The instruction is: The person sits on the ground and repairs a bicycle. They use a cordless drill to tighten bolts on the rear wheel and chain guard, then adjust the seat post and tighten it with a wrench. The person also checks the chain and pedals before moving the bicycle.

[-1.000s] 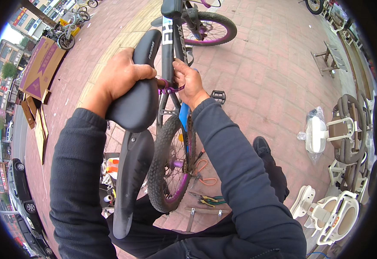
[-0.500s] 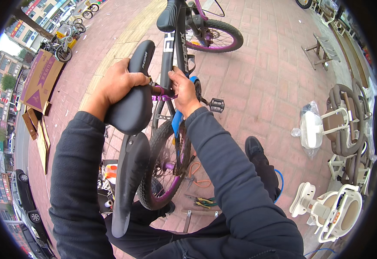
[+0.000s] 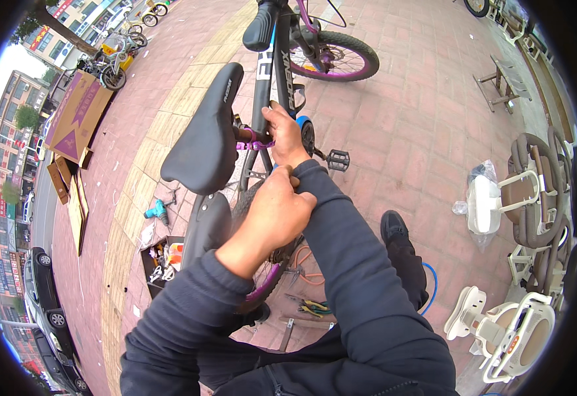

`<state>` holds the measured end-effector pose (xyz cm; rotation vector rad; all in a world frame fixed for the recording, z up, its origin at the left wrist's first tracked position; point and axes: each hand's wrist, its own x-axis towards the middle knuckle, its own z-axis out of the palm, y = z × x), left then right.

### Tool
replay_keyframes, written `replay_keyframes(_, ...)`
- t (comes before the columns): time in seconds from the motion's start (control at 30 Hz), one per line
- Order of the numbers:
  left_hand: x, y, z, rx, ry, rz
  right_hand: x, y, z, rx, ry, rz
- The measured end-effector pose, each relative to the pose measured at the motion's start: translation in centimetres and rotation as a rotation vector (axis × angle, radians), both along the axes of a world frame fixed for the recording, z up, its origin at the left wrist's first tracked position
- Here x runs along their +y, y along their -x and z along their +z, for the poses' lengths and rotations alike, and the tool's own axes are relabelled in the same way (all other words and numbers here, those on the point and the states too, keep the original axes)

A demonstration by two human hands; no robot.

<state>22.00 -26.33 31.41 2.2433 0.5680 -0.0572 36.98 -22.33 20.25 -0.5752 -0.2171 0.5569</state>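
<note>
A black bicycle saddle (image 3: 203, 142) sits on its post, above a purple seat clamp (image 3: 254, 144), with nothing holding it. My right hand (image 3: 286, 137) is beside the clamp, its fingers curled against the dark bicycle frame (image 3: 260, 109); the palm side is hidden. Lower down, my left hand (image 3: 274, 212) is closed at the cuff of my right sleeve (image 3: 311, 173), with its fingertips mostly out of sight. Behind the saddle runs a black rear mudguard (image 3: 210, 221). My left hand and forearm cover part of the rear wheel (image 3: 262, 290).
Pliers (image 3: 313, 307) and an orange cord (image 3: 307, 272) lie near the rear wheel. Left of it are a teal power tool (image 3: 159, 211) and a box of parts (image 3: 151, 272). White child seats (image 3: 500, 330) and a folding stool (image 3: 502, 86) stand right. A pedal (image 3: 338, 160) juts out.
My left hand has let go of the saddle and moved down and right to my right cuff. The right hand stays by the seat clamp. The saddle's nose now shows fully.
</note>
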Motion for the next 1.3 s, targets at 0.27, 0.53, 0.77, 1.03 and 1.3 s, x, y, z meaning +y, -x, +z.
replay_keyframes(0.27,5.3,-5.4,-12.7,-0.852,0.115,0.731,0.4,-0.4,-0.6,0.012,0.050,0.067)
replay_keyframes(0.53,8.7,-4.7,-12.6,-0.863,0.202,0.317,-0.2,-0.6,-0.1,-0.093,0.139,0.145)
replay_keyframes(0.77,9.7,-4.6,-13.3,-0.827,-0.025,0.365,-0.2,-1.7,-1.3,-0.077,-0.083,0.372)
replay_keyframes(1.03,9.1,-4.7,-12.7,-0.797,0.049,0.390,0.3,-0.7,-3.5,-0.301,0.059,0.165)
replay_keyframes(1.3,9.8,-4.7,-12.6,-0.835,0.401,0.372,0.5,-0.5,-2.6,-0.207,0.136,0.141)
